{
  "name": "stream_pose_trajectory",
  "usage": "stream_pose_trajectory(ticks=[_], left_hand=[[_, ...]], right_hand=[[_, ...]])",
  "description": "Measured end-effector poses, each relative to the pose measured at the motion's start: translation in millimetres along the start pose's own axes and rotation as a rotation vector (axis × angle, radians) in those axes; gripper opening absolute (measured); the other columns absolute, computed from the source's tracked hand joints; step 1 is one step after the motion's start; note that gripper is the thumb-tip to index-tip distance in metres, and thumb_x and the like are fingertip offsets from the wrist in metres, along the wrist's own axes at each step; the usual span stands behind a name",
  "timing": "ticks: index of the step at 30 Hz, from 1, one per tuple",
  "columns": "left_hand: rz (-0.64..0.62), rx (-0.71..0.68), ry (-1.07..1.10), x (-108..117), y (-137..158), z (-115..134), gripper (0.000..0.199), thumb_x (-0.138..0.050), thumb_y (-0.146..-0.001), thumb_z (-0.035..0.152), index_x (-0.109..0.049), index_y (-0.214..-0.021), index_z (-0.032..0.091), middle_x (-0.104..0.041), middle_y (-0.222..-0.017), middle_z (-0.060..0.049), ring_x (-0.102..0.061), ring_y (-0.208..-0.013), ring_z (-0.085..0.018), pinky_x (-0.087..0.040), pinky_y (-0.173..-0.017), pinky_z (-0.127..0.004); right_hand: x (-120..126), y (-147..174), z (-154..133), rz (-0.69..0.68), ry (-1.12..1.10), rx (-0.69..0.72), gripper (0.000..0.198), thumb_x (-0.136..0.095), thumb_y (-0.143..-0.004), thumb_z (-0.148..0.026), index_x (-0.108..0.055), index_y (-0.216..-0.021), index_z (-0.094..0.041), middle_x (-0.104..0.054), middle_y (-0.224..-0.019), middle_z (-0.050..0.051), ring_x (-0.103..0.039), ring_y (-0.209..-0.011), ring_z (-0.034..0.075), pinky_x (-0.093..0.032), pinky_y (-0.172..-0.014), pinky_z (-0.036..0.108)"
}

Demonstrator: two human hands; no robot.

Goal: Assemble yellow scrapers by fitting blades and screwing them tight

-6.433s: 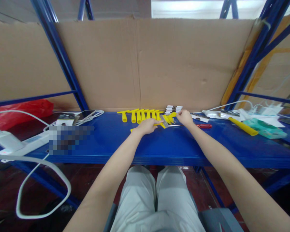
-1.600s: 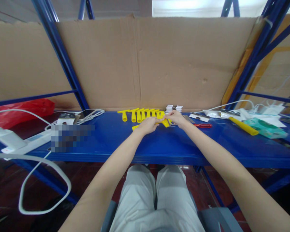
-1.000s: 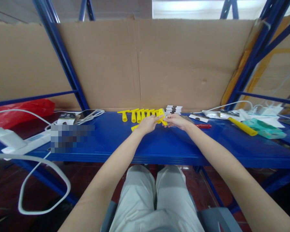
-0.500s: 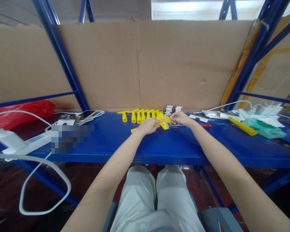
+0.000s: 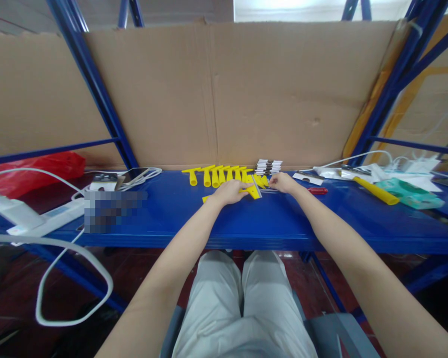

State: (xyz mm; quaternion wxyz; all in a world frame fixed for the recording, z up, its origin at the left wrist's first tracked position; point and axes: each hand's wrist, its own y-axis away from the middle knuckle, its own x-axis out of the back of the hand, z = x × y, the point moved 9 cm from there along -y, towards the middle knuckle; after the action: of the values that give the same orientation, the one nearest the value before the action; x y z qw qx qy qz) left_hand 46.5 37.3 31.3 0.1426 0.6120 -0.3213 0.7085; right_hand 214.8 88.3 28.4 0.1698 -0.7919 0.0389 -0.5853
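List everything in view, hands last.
Scraper: one, yellow, mid-bench, held
T-handles: six or more, yellow, back
Small pieces: several, yellow, by stack
Stack: one, white-and-dark, back
Screwdriver: one, red, centre-right
Card: one, white, right
Tube: one, yellow, right
Pack: one, green, right
Packaging: several, white, far right
Bag: one, red, far left
Box: one, white-and-dark, left
Power strip: one, white, left
Cables: several, white, both sides
Cardboard: several, brown, behind
Frame: one, blue, both sides
Bench: one, blue, across
Trousers: one pair, pale, below
Left hand: one, bare, on scraper
Right hand: one, bare, by small pieces

The scraper handles (image 5: 207, 178) lie on the bench (image 5: 261, 221), left of the screwdriver (image 5: 317, 191).
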Motion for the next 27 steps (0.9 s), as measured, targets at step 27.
stream_pose_trajectory(ticks=[27], left_hand=[[-0.025,-0.048,-0.012,-2,1,11,0.043,-0.052,-0.088,0.03,-0.053,-0.131,0.031,-0.062,-0.126,-0.002,-0.057,-0.115,-0.021,-0.043,-0.095,-0.03]], right_hand=[[-10,5,11,-0.104,-0.078,-0.207,0.011,-0.067,-0.068,-0.014,-0.075,-0.075,-0.015,-0.071,-0.072,0.003,-0.063,-0.066,0.014,-0.047,-0.061,0.019]])
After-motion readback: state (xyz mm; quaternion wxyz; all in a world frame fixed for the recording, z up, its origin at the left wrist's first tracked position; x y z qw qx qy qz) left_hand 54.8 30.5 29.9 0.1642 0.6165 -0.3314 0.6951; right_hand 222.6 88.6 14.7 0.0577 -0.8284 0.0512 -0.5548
